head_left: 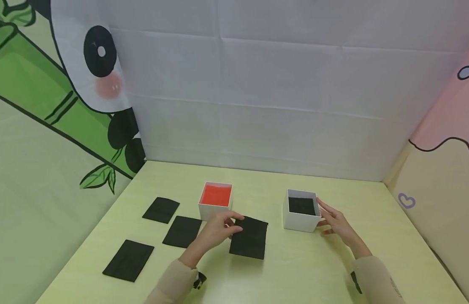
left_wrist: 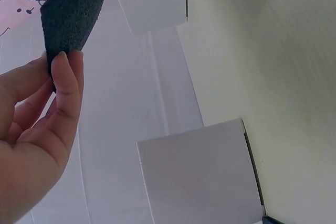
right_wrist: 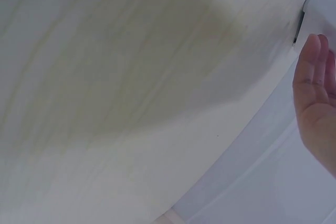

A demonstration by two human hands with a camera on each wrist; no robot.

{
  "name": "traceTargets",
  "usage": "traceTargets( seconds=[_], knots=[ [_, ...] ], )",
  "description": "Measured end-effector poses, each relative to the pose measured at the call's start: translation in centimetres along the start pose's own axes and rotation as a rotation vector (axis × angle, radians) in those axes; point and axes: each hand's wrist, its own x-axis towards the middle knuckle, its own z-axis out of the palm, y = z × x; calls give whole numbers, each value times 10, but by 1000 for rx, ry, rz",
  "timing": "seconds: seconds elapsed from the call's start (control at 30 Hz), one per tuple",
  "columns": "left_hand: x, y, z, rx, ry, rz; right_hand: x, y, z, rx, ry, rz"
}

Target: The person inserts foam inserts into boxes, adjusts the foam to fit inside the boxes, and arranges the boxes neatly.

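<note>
My left hand [head_left: 218, 230] pinches a black felt piece [head_left: 250, 238] by its left edge, between thumb and fingers. The piece hangs over the table in the head view. Its fuzzy surface shows in the left wrist view, where the felt piece [left_wrist: 76, 17] rises from the fingertips. At the right, the straight fingers of my right hand [head_left: 338, 226] rest on the right side of a white box [head_left: 302, 222]. Inside that box lies black felt [head_left: 302, 206]. In the right wrist view, the right hand [right_wrist: 315, 98] has its fingertips against the box's white wall.
A second white box [head_left: 213, 211] holds something red [head_left: 217, 195] and stands behind my left hand. Flat on the table's left side lie three black felt pieces, one at the back [head_left: 161, 210], one in the middle [head_left: 181, 231] and one in front [head_left: 128, 260]. A pale curtain [head_left: 264, 105] hangs behind.
</note>
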Motion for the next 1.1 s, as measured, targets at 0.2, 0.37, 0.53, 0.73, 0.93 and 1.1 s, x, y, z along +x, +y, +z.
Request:
traceTargets(
  seconds=[0.2,0.37,0.53,0.73,0.93,1.1],
  knots=[
    [9,5,9,-37,-16,11,3,4,2,44,-23,-50],
    [18,11,15,-34,-4,-14,5,3,2,98,-64,-120],
    [28,16,21,-13,23,5,3,0,1,121,-71,-120],
    [43,22,27,-40,51,10,2,-2,2,167,-59,-104],
    [61,23,35,-94,56,-28,3,0,2,185,-42,-93],
    [76,20,42,-144,46,-55,3,1,1,188,-43,-91]
  ],
)
